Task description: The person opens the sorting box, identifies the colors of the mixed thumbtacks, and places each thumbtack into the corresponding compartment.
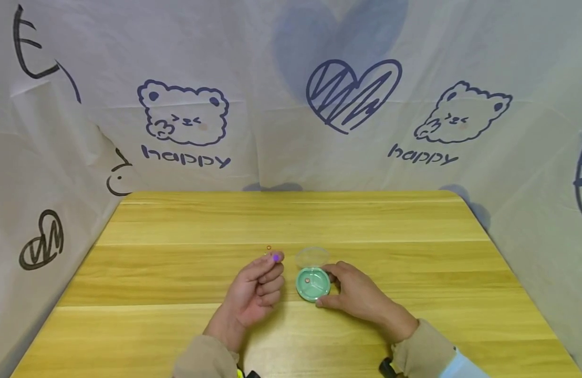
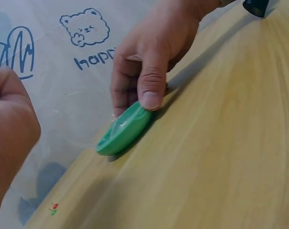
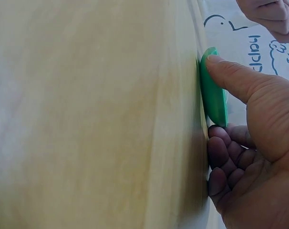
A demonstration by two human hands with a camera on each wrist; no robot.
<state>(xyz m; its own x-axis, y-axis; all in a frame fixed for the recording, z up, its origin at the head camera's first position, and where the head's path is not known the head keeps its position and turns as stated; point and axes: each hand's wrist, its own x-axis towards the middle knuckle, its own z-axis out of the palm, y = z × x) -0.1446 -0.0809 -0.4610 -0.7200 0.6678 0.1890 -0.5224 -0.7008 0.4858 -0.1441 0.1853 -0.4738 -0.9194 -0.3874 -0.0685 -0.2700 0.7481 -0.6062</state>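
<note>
My left hand (image 1: 255,289) pinches a small purple piece (image 1: 276,258) between thumb and forefinger, its other fingers curled; the kind cannot be made out. Just to the right, my right hand (image 1: 359,294) grips the rim of a round green case (image 1: 312,298), thumb at the near side and fingers at the far side. The case's clear lid (image 1: 312,256) stands open at the back. Inside lies a small copper-coloured piece (image 1: 307,280). In the left wrist view, the right hand (image 2: 156,52) holds the green case (image 2: 128,136) at its edge.
A small reddish piece (image 1: 269,247) lies on the wooden table (image 1: 390,226) beyond the left hand. The left wrist view shows a red piece (image 2: 55,206) and a green piece (image 2: 53,213) there. A white cloth (image 1: 272,147) with drawings hangs behind the table.
</note>
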